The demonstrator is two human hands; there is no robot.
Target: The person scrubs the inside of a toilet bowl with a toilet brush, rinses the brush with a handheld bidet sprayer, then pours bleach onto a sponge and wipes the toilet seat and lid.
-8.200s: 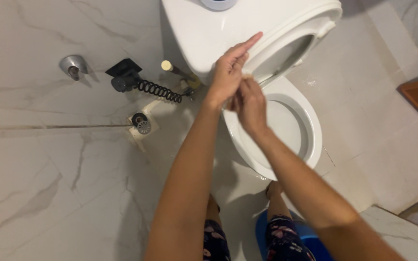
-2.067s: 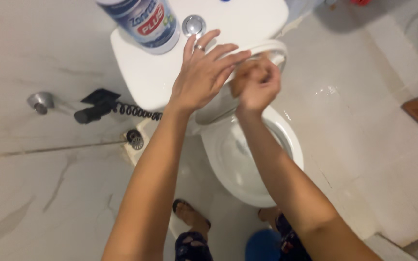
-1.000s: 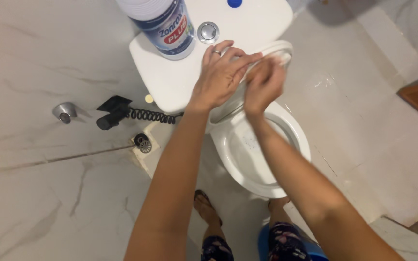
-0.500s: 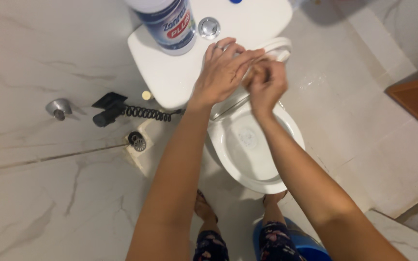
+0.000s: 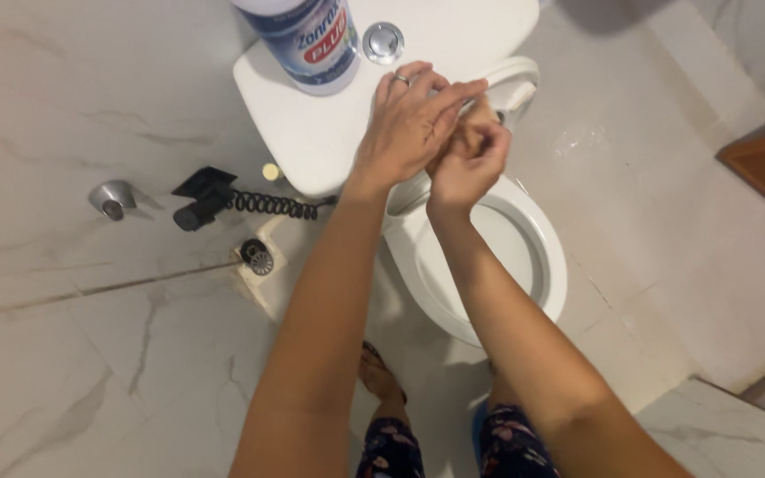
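Currently the left hand (image 5: 405,124) lies flat, fingers extended, steadying the raised toilet seat (image 5: 511,80), while the right hand (image 5: 469,159) clenches a brownish scrub pad (image 5: 480,113) against it; wet surfaces risk the seat slipping and dropping onto the bowl (image 5: 551,265).

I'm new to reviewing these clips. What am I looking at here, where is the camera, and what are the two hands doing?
The camera sits on a person's head, looking down, so both bare arms are that person's own. The left hand lies flat, fingers spread, on the raised white plastic toilet seat and lid. The right hand is closed, knuckles up, against that seat's edge; anything inside it is hidden. Below is the open white ceramic toilet bowl. A blue-and-white cylindrical bottle stands on the white cistern beside a round chrome flush button.
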